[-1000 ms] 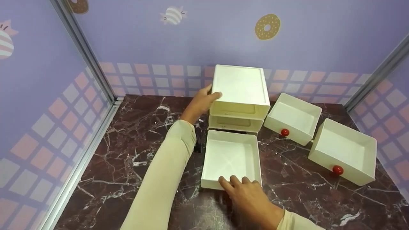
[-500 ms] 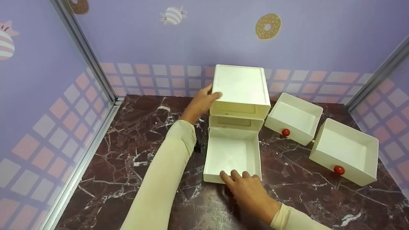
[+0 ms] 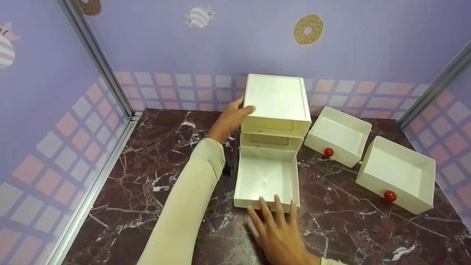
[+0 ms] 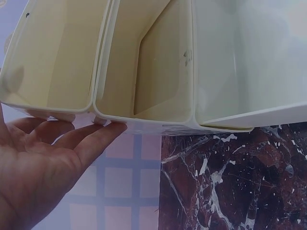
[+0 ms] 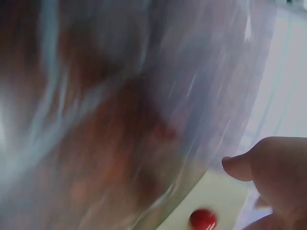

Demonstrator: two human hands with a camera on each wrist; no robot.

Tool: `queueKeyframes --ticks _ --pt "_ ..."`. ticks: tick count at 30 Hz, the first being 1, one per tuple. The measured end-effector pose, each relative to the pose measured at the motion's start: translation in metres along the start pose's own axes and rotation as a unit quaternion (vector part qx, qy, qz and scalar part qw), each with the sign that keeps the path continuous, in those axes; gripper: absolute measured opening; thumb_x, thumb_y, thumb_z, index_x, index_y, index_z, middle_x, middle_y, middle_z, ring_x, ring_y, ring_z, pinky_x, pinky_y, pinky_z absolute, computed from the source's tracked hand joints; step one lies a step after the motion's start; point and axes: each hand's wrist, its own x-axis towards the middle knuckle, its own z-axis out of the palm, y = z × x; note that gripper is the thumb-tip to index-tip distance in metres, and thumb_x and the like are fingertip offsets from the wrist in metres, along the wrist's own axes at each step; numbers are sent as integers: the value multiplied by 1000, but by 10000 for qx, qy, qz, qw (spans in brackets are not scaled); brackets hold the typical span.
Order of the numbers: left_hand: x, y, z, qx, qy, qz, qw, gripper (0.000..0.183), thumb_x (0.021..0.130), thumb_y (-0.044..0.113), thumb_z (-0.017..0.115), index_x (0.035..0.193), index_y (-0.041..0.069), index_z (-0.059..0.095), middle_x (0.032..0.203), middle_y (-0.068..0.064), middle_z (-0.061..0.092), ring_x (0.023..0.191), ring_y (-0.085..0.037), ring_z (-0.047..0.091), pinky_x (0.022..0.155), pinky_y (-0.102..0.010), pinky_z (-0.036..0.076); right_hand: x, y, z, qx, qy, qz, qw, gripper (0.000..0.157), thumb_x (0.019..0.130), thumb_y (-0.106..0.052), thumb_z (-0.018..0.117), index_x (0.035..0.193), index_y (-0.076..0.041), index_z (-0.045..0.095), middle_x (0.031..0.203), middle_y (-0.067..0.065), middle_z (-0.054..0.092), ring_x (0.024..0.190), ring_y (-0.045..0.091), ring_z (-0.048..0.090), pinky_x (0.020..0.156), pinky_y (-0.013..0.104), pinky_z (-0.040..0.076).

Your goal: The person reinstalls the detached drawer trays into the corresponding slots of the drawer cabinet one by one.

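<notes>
At the bottom drawer (image 3: 268, 176) — likely light, stiff, best held in front — spread right fingers (image 3: 267, 212); round the cabinet (image 3: 276, 96), gripping left fingers (image 4: 103, 139).

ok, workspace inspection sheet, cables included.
Surface: dark-red marble-patterned tabletop.
Job items: white boxy plastic cabinet, two upper bays open; white shallow plastic drawer protruding from its bottom; at right, rear white plastic drawer and nearer white plastic drawer, both red-knobbed.
Clutter: small dark thing left of cabinet, unclear.
Hands: left hand grips cabinet's upper left side; right hand, fingers spread, at protruding drawer's front, contact unclear.
Cables: nothing seen.
Surroundings: purple patterned wall, grey metal corner post.
</notes>
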Motion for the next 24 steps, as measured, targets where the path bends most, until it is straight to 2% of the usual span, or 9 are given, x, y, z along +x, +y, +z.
queueKeyframes --ticks 2,6,10,15,20,24 --pt "0 -1 -1 -62 -52 41 10000 69 95 32 53 151 21 14 146 -8 40 119 -24 52 101 -39 43 -5 -6 -1 -96 224 -69 9997 80 76 -58 63 144 -22 39 143 16 42 124 49 42 94 74 28" --pt "-1 0 -2 -63 -145 169 9997 69 96 31 51 152 16 13 147 -8 38 119 -22 53 103 -39 42 -10 -10 0 -251 313 -56 9992 76 77 -57 62 140 -18 45 137 20 49 120 47 47 92 75 29" --pt "0 -1 -1 -75 -125 209 9997 69 95 30 51 152 16 14 146 -9 40 116 -23 55 102 -39 42 -11 -10 1 -231 139 16 9996 75 78 -55 60 140 -15 45 136 24 48 122 44 47 94 77 23" --pt "-1 0 0 113 -30 143 9998 69 95 32 52 151 17 16 145 -8 41 116 -18 54 103 -36 41 -11 -9 5 -179 45 50 9998 76 78 -56 62 140 -15 45 136 25 47 122 41 49 95 77 21" --pt "-3 2 0 188 -12 85 9998 70 95 33 52 152 16 15 146 -7 40 119 -18 52 105 -34 38 -7 -6 10 -149 52 114 9998 73 80 -54 60 141 -16 44 139 24 45 122 41 48 94 78 19" --pt "-1 -2 0 80 3 82 9999 69 94 34 52 151 20 16 146 -7 41 121 -21 51 106 -35 38 0 1 15 -218 -190 235 9993 72 83 -53 58 144 -18 40 144 21 38 126 40 45 96 78 16"
